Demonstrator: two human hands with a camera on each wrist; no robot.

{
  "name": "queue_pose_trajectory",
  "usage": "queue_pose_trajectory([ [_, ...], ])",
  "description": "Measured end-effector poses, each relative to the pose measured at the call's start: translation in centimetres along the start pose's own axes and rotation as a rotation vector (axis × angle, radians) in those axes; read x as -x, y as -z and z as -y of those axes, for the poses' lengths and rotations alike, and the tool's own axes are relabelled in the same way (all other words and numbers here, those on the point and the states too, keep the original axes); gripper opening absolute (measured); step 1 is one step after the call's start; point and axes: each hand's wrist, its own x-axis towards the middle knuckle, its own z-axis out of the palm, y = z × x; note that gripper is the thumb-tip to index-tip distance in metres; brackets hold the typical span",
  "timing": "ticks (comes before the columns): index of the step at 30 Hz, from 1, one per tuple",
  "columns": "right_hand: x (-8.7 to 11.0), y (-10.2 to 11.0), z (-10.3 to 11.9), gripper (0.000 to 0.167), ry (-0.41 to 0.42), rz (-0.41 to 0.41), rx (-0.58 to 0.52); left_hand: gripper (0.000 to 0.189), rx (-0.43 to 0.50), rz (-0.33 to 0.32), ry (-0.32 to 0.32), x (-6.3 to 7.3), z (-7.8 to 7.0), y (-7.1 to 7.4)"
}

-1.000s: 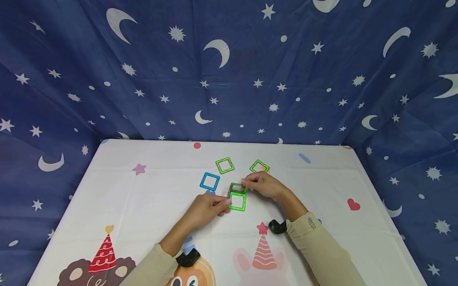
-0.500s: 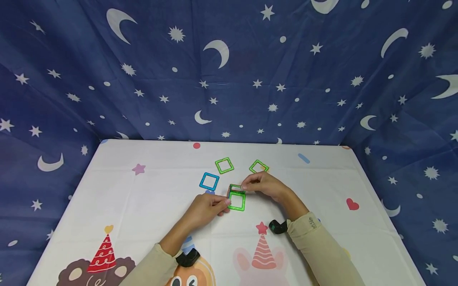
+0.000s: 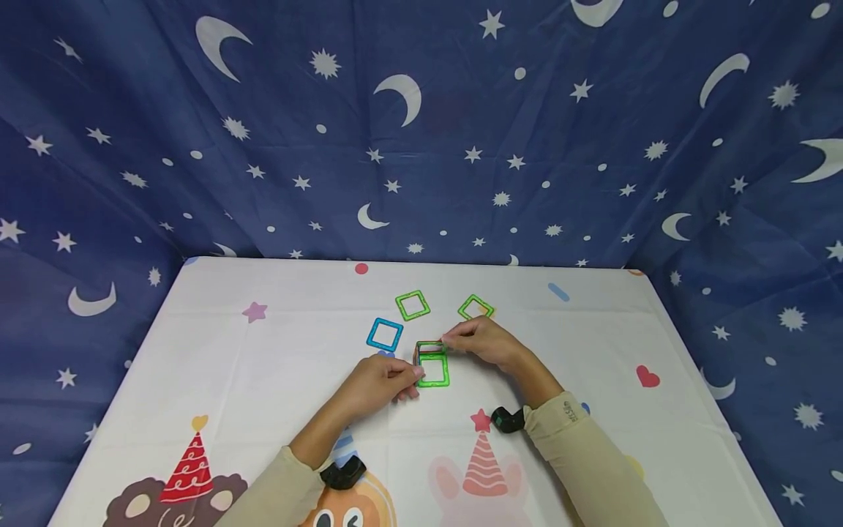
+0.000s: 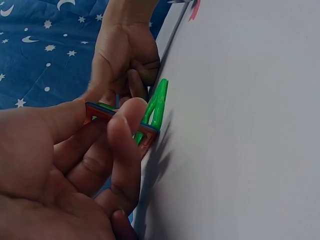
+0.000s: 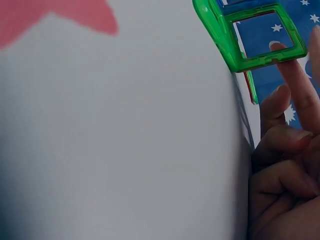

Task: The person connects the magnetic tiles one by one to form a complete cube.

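Observation:
Several open-centred magnetic tiles are joined near the middle of the table. One green tile (image 3: 433,383) lies towards the person, and a second green tile (image 5: 272,61) stands up along its far edge. On the left side, a reddish-orange tile (image 4: 147,142) stands upright. My left hand (image 3: 374,386) pinches this orange tile between thumb and fingers, covering much of it. At the upper right corner of the standing green tile, my right hand (image 3: 486,341) pinches its edge with thumb and index finger; the other fingers are curled in the right wrist view.
Behind the joined tiles lie a blue square tile (image 3: 385,334), a green square tile (image 3: 413,305) and another green tile (image 3: 476,306), partly behind the right hand. The white cloth (image 3: 276,380) has printed party animals. A blue starry curtain (image 3: 448,117) rises at the back edge.
The joined tiles have shifted slightly left, and the standing green tile has changed its tilt a little. Both hands keep their pinch and move slightly with them. The loose tiles stay put.

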Motion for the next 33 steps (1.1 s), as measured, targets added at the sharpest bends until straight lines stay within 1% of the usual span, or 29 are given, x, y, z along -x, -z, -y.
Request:
queue_pose_trajectory([
  [5, 0.16, 0.14, 0.16, 0.027, -0.030, 0.021, -0.056, 0.032, 0.019, 0.007, 0.002, 0.18, -0.25, -0.03],
  [12, -0.16, 0.05, 0.37, 0.029, -0.039, -0.010, -0.053, 0.032, 0.000, 0.020, 0.000, -0.01, -0.39, -0.19],
  [13, -0.21, 0.03, 0.33, 0.029, -0.039, -0.010, -0.051, 0.033, 0.010, 0.020, 0.006, -0.05, -0.38, -0.15],
  [16, -0.30, -0.03, 0.24, 0.029, -0.036, 0.000, -0.047, 0.033, 0.083, 0.019, 0.029, -0.12, -0.37, 0.04],
  [19, -0.35, -0.09, 0.26, 0.029, -0.045, 0.003, -0.031, 0.030, 0.163, -0.011, 0.048, -0.25, -0.31, 0.09],
  [21, -0.44, -0.11, 0.28, 0.028, -0.048, 0.009, -0.024, 0.028, 0.188, -0.035, 0.054, -0.31, -0.28, 0.05],
  [24, -0.51, -0.10, 0.27, 0.027, -0.045, 0.022, -0.011, 0.038, 0.188, -0.058, 0.048, -0.29, -0.36, -0.06],
  [26, -0.56, -0.07, 0.28, 0.028, -0.041, 0.031, -0.004, 0.045, 0.167, -0.062, 0.046, -0.22, -0.48, -0.11],
  [28, -0.58, -0.05, 0.32, 0.028, -0.038, 0.037, 0.000, 0.049, 0.151, -0.063, 0.041, -0.11, -0.64, -0.12],
  [33, -0.50, -0.07, 0.32, 0.027, -0.023, 0.058, -0.001, 0.036, 0.121, -0.062, 0.033, 0.02, -0.61, -0.21],
])
